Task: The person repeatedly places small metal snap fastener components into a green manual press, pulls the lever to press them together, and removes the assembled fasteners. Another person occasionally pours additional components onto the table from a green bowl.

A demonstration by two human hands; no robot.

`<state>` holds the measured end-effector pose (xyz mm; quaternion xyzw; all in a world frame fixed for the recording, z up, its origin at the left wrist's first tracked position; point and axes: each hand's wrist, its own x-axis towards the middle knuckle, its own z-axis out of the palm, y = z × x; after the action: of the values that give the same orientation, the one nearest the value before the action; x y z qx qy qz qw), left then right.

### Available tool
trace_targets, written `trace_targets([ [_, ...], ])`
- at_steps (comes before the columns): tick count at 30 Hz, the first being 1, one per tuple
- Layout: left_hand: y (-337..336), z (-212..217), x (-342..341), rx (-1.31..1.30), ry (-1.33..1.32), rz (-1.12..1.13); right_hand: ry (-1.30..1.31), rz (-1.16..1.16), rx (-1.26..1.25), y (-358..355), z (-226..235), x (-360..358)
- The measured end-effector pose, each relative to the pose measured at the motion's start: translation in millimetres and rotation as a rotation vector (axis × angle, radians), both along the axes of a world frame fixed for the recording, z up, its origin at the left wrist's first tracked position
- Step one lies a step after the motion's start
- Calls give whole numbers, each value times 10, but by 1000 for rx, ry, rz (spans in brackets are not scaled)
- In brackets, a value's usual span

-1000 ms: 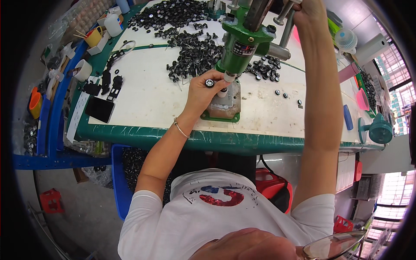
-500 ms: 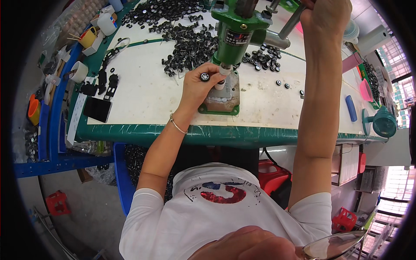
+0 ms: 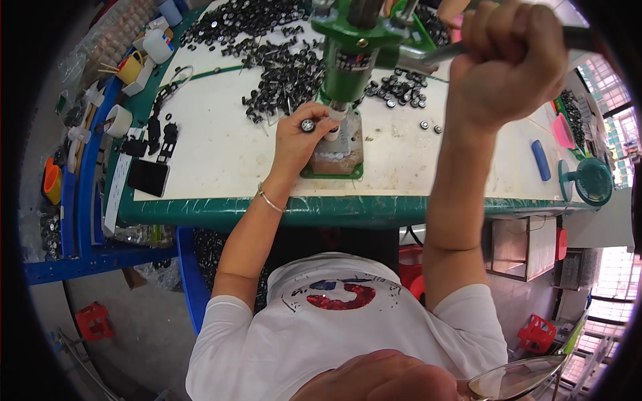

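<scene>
Reading every clock direction from the press (image 3: pixel 348 70), with 12 o'clock toward the far side of the tabletop (image 3: pixel 394 164). At 3 o'clock, gripping the lever (image 3: pixel 447 52) in the right hand (image 3: pixel 511 63), full fist, fingers wrapped over the bar. At 7 o'clock, holding 1 wheel (image 3: pixel 307 125) in the left hand (image 3: pixel 292 142), thumb and fingers drawn together, spoked face in view. Fingertips close beside the white post (image 3: pixel 331 137), under the ram (image 3: pixel 339 107); cannot tell about any second thing between them. Around the left wrist, 1 thin bangle (image 3: pixel 267 198).

Toward 4 o'clock, a cluster of wheels (image 3: pixel 398 88) near the press, then 2 loose wheels (image 3: pixel 424 125) farther out, near each other. At 9 o'clock, a heap of axles (image 3: pixel 284 80), dark ends and thin pale rods jumbled together. At 10 o'clock, a broader heap of black parts (image 3: pixel 244 20). At 8 o'clock, well apart from either hand, a phone (image 3: pixel 148 177), flat, with black frames (image 3: pixel 167 142) just beyond. At 9 o'clock, near the far-left edge, a yellow mug (image 3: pixel 130 69) and a white bottle (image 3: pixel 158 48). At 4 o'clock, a blue block (image 3: pixel 540 160) and a teal fan (image 3: pixel 593 182). At 7 o'clock, lower than the tabletop, a blue bin (image 3: pixel 189 281) with dark parts inside.
</scene>
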<state>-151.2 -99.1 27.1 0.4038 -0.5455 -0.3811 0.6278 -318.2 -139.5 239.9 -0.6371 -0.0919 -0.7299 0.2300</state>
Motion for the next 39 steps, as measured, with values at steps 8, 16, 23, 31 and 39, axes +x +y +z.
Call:
trace_targets([
  [8, 67, -19, -7, 118, 28, 47, -101, -111, 80, -114, -123, 172],
  [16, -9, -49, -86, 113, 179, 40, 82, 111, 672, -560, -92, 112],
  [23, -38, -57, 130, 190, 538, 40, 144, 266, 921, -744, -158, 134],
  [31, 147, -107, 352, 252, 609, -5, 231, -53, 890, -837, -375, -344],
  [39, 337, -158, 486, 227, 594, -16, 355, -1852, 728, -473, -2274, -3080],
])
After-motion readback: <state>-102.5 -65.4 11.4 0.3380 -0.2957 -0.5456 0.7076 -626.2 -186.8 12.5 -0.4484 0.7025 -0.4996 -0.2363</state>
